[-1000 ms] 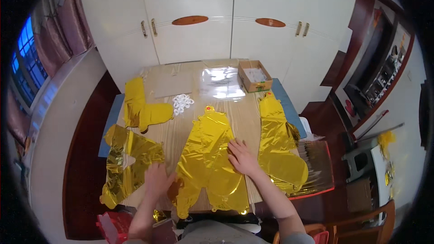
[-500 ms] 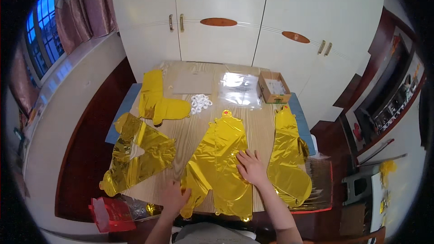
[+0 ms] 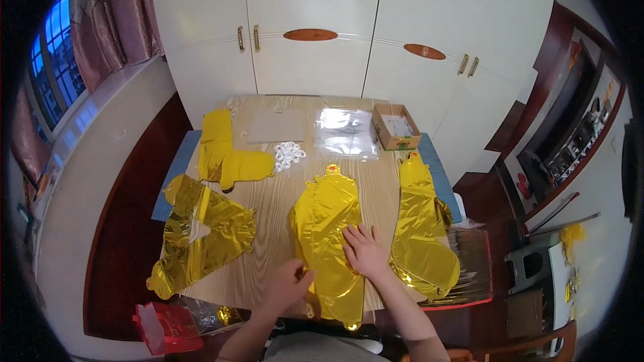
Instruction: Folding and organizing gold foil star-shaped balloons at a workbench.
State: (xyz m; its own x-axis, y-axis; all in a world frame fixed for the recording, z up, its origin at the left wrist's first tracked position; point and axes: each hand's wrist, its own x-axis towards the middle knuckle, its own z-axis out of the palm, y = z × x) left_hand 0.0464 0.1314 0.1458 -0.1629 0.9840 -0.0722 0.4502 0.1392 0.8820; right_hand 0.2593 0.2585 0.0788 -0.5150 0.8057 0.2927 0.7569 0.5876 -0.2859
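Observation:
A deflated gold foil balloon [image 3: 329, 221] lies flat on the wooden table in front of me, its left part folded inward. My right hand [image 3: 366, 252] rests on its right side, fingers spread and flat on the foil. At the lower left edge my left hand [image 3: 288, 283] is closed, fingers curled on the folded foil. To the right lies another flat gold foil balloon [image 3: 419, 228]. On the left is a darker gold foil balloon [image 3: 204, 234] with a pale patch in its middle. Farther back, an L-shaped gold foil balloon [image 3: 231, 157] lies flat.
White rings [image 3: 289, 155] lie heaped near a grey-beige sheet [image 3: 276, 125]. Clear plastic bags [image 3: 345, 133] sit beside a small open cardboard box [image 3: 406, 141] at the back right. A red bag [image 3: 168, 328] is below the table's left front edge. Packed foil [image 3: 469, 265] sits right.
My left hand has moved right and curled, bringing the balloon's left part inward over itself. The right hand stays flat on the foil. The whole view has shifted slightly.

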